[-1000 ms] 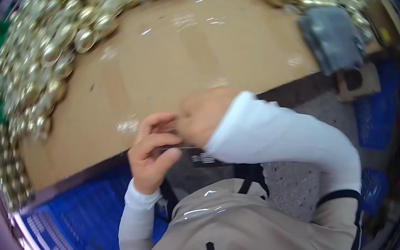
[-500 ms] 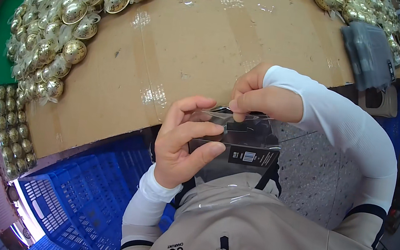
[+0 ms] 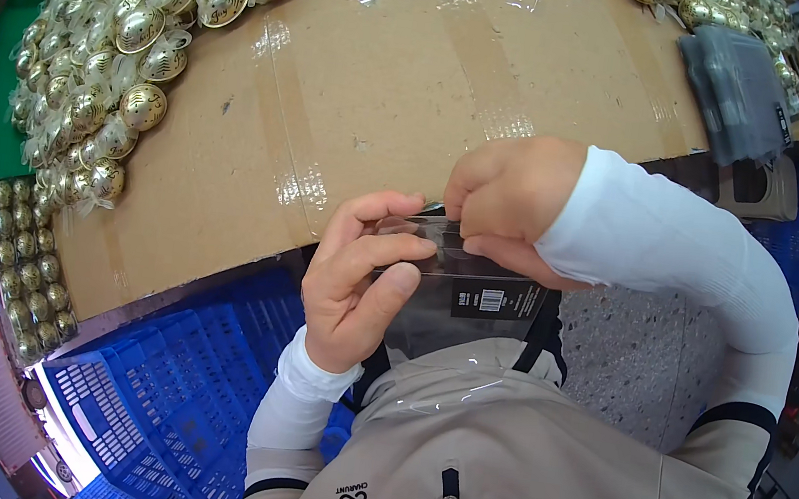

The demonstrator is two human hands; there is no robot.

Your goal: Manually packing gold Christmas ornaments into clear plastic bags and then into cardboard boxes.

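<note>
A clear plastic box (image 3: 426, 314) with a black label bearing a barcode is between my hands, just off the table's near edge. My left hand (image 3: 348, 293) grips its left side, thumb on the near face and fingers across the top. My right hand (image 3: 521, 205) is bent over the box's top right part, fingers closed and pressed at the upper edge. The wrist and knuckles hide most of what those fingertips pinch. Dark material shows inside the upper part of the box, too hidden to identify.
Brown cardboard (image 3: 372, 74) with tape strips covers the table. Gold patterned ball ornaments (image 3: 144, 107) in plastic wrap pile up at the left, with packed trays (image 3: 34, 302) below. Flat clear plastic sleeves (image 3: 737, 97) lie stacked at the right. Blue crates (image 3: 187, 403) stand lower left.
My right hand has turned over and dropped lower across the box's top, covering more of it. My left hand keeps its hold and has shifted slightly left.
</note>
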